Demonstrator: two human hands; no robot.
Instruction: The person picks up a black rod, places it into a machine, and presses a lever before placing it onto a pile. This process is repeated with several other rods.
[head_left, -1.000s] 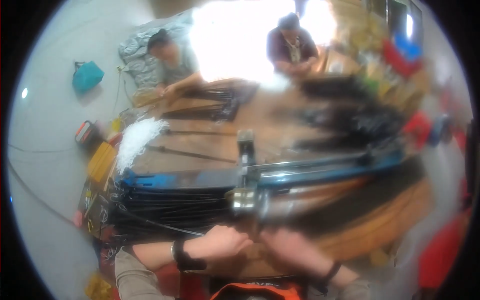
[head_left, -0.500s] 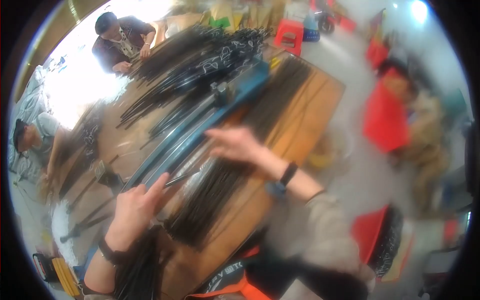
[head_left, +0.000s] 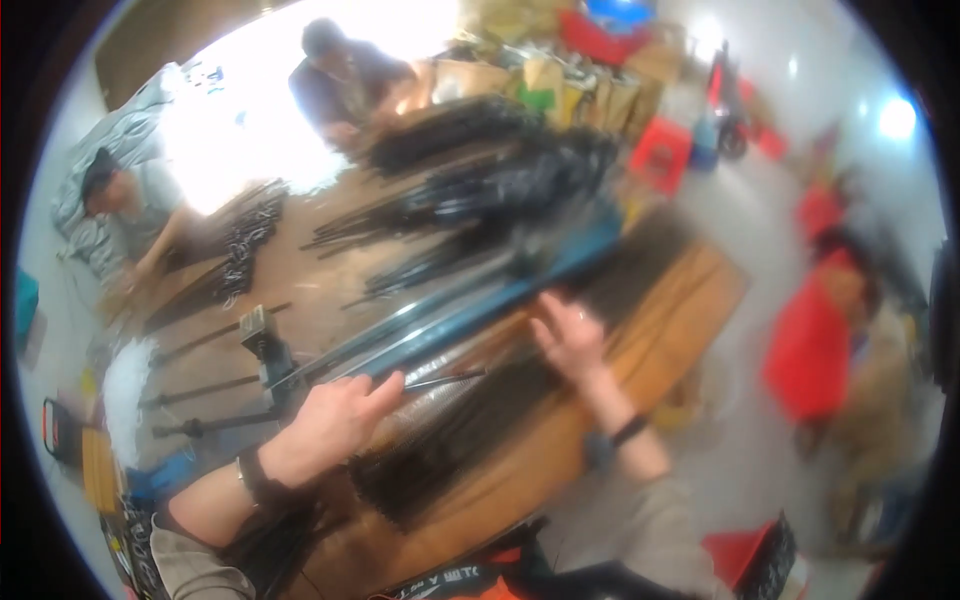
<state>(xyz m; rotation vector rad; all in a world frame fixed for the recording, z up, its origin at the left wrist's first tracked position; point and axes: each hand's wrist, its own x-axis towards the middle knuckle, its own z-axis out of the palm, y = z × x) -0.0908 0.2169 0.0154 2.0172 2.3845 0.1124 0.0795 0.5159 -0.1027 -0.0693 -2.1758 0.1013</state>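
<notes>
Here, in the head view, the left hand [head_left: 335, 420] is closed around a thin dark rod [head_left: 440, 380] that juts out to the right past its knuckles, while the right hand [head_left: 570, 335] lies open and flat, fingers spread, on the heap of black rods [head_left: 470, 425] covering the near side of the wooden table [head_left: 690, 310]. Just behind both hands a long blue rail [head_left: 470, 310] crosses the table slantwise with a small grey clamp block [head_left: 262, 345] at its left end, and beyond it lie more dark rod bundles [head_left: 500, 190], where two other people [head_left: 345, 75] sit working at the far edge; motion blur hides finer detail.
</notes>
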